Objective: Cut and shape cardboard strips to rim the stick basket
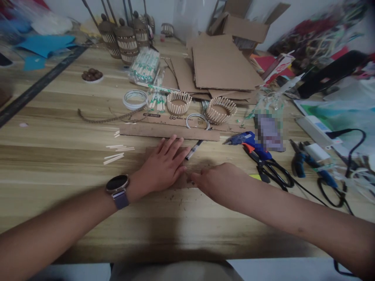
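My left hand (164, 166) lies flat with fingers stretched out on a brown cardboard piece (199, 162) on the wooden table (58, 164). A watch sits on that wrist. My right hand (218, 181) rests on the same cardboard just to the right, fingers curled down with the fingertips pressing near the left hand's little finger. Whether it holds anything is hidden. A black pen (193, 149) lies just beyond the left fingertips. A long cardboard strip (170, 132) lies behind it.
Two rings of upright wooden sticks (179, 102) (220, 110), tape rolls (134, 98), loose sticks (117, 153) and stacked cardboard sheets (222, 64) lie behind. A blue glue gun (244, 139), black scissors (275, 173) and pliers (304, 164) lie at the right.
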A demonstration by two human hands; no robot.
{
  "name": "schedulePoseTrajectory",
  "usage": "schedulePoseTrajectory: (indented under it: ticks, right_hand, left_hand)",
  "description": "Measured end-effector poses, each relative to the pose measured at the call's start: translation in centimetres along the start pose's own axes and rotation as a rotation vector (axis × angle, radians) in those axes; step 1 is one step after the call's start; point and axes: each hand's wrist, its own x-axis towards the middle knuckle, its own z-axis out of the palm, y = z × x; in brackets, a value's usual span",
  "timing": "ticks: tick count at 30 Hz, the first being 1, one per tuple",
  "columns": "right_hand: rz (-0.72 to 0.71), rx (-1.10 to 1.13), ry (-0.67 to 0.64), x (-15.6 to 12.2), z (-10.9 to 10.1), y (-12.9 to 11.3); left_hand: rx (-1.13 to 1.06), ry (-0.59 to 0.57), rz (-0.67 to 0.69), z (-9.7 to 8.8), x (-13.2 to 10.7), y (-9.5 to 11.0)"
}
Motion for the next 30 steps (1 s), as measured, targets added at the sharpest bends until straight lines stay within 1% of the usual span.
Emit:
schedulePoseTrajectory:
  ticks: [3,8,14,21,28,30]
  right_hand:
    - [-0.015,-0.019,-0.004,0.1,-0.2,-0.3]
    - [0.002,-0.034,-0.07,0.4,-0.8,-1.0]
    - [-0.015,-0.042,-0.071,0.9,-1.2,-1.7]
    - [-0.014,-0.037,-0.161,1.1,-1.8,-1.7]
    - [-0.006,-0.054,-0.103,1.0,-0.8,-1.1]
    - [0.017,-0.013,-0.081,0.8,-0.4,-0.9]
  left_hand:
    - [-0.005,0.008,0.002,0.1,0.0,0.0]
    - [-0.015,0.006,0.0,0.0,0.0,0.0]
    - [-0.021,0.012,0.008,-0.2,0.1,0.0]
    - [-0.035,-0.004,0.0,-0.3,0.1,-0.1]
    - [-0.054,-0.014,0.0,-0.4,-0.2,-0.3]
    - [-0.059,-0.015,-0.001,-0.4,-0.2,-0.3]
